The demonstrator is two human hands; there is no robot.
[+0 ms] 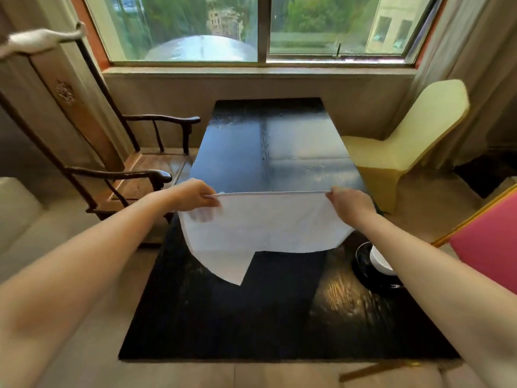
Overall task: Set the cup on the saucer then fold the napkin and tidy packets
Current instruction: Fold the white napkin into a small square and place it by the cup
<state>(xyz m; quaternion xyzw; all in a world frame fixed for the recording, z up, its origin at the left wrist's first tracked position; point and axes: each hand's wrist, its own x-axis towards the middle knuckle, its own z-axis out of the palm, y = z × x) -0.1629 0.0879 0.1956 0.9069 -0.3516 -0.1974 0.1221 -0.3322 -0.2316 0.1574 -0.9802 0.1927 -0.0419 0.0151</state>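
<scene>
A white cloth napkin (265, 225) hangs stretched above the dark table (251, 317), its top edge pulled taut. My left hand (195, 196) pinches the upper left corner and my right hand (348, 201) pinches the upper right corner. A lower corner of the napkin droops toward the table. At the right, a white cup (380, 263) sits on a black saucer (366, 275), partly hidden behind my right forearm. No packets are visible.
A dark wooden armchair (134, 169) stands left of the table, a cream covered chair (405, 141) at the right, and a pink chair (489, 242) at the near right. A window and sill lie beyond the table's far end.
</scene>
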